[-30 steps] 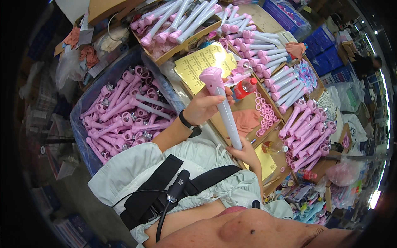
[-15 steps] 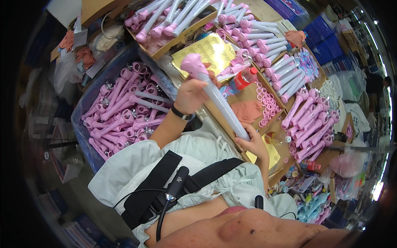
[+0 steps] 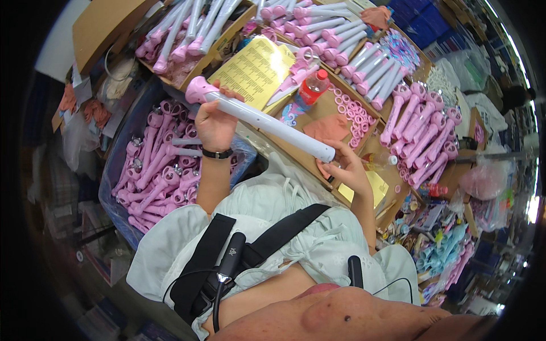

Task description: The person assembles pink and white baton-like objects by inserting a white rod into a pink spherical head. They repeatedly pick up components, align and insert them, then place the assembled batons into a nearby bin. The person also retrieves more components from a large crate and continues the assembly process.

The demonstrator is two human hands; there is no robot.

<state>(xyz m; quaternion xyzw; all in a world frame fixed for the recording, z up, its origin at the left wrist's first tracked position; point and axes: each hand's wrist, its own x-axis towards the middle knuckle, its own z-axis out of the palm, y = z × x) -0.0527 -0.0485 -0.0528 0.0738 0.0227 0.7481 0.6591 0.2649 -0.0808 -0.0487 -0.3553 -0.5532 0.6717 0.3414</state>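
I hold a long white tube with a pink cap end point(image 3: 267, 122) across my front, tilted down to the right. My left hand point(image 3: 215, 124) grips it near the pink cap, a black band on that wrist. My right hand point(image 3: 350, 170) holds the tube's plain lower end with the fingers around its tip. Under my left arm stands a blue bin point(image 3: 114, 170) full of pink handle parts point(image 3: 156, 170). A yellow printed sheet point(image 3: 256, 71) lies on the bench just beyond the tube.
Cardboard trays of finished white-and-pink tubes point(image 3: 187, 28) and more of them point(image 3: 347, 42) fill the back. Pink rings point(image 3: 355, 113), a small red-capped bottle point(image 3: 310, 88), pink scissors point(image 3: 296, 77) and rows of pink handles point(image 3: 421, 133) lie right. Plastic bags crowd the far right.
The tube has swung from nearly upright to lying across my front, its pink cap moving left and its lower end staying in my right hand. Both hands kept hold.
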